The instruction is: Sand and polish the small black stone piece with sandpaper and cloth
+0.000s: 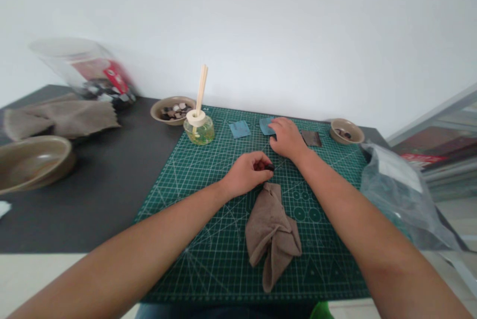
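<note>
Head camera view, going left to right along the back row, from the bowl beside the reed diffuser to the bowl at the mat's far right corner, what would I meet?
Bowl → reed diffuser → blue packet → second blue packet → right hand → brown packet → smaller bowl.

Cloth (270, 229) on mat (208, 259), before packets (239, 129)

On your left, a wide brown bowl (55, 167) sits on the dark worktop (112, 175), partly cut off by the edge of your view. Just beyond it you have a crumpled brown rag (82, 116), and behind that a clear tub (70, 65) with a red label, blurred. Your reed diffuser (203, 134), with pale sticks and yellowish liquid, stands near the green mat's (179, 175) far left corner. To your right lies a crumpled clear plastic bag (395, 185); a white wall (261, 36) faces you.
</note>
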`<state>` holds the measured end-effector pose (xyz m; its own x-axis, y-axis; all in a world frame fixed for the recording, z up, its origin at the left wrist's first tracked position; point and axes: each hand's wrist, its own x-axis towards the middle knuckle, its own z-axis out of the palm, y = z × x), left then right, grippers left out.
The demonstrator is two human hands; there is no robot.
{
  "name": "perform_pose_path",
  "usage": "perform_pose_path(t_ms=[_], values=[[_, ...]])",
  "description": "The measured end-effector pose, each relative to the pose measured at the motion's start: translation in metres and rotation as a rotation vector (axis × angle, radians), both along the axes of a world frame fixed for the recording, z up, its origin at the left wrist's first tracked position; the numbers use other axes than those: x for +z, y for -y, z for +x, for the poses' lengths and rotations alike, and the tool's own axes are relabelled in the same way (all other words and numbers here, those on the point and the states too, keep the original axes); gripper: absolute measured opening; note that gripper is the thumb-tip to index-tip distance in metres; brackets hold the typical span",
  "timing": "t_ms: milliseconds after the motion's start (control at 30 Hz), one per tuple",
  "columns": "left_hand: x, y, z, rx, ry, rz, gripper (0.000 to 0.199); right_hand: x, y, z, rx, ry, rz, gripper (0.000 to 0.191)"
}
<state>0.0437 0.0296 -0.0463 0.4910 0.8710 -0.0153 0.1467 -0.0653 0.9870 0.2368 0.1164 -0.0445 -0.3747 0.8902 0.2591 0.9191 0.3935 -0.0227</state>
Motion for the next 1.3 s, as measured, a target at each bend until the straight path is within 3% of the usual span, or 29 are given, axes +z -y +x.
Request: perform_pose_path(t_ms=[100,233,433,567,700,767,900,1067,1233,1300], values=[[0.000,-0.001,0.000,0.000,0.006,-0.010,0.014,0.000,-0.007,-0.003,0.029,0.023,-0.063,0.050],[0.001,-0.001,-0.001,0.001,0.024,-0.028,0.013,0.003,-0.016,-0.006,0.054,0.047,-0.111,0.041],[0.000,-0.002,-0.001,0.002,0.074,-0.075,0.015,0.013,-0.013,-0.010,0.035,-0.031,-0.054,0.035],[-0.002,-0.005,-0.001,0.033,0.144,-0.111,0.020,0.029,0.014,-0.012,0.000,-0.195,0.087,0.038],[-0.002,-0.006,-0.001,0.062,0.230,-0.143,0.021,0.041,0.065,-0.013,-0.026,-0.370,0.217,0.036],[-0.001,-0.006,-0.001,0.074,0.271,-0.156,0.022,0.040,0.089,-0.013,0.054,-0.614,0.235,0.029],[0.000,-0.006,-0.002,0.083,0.336,-0.173,0.026,0.020,0.114,-0.011,0.124,-0.795,0.080,0.027],[-0.002,-0.007,-0.004,0.070,0.344,-0.184,0.026,-0.002,0.113,-0.005,0.152,-0.874,-0.180,0.037],[-0.001,-0.005,-0.004,0.053,0.300,-0.154,0.025,0.006,0.115,-0.001,0.274,-1.214,-0.578,0.040],[0.000,-0.003,-0.004,0.040,0.267,-0.131,0.023,0.011,0.115,-0.002,0.224,-1.246,-0.643,0.031]])
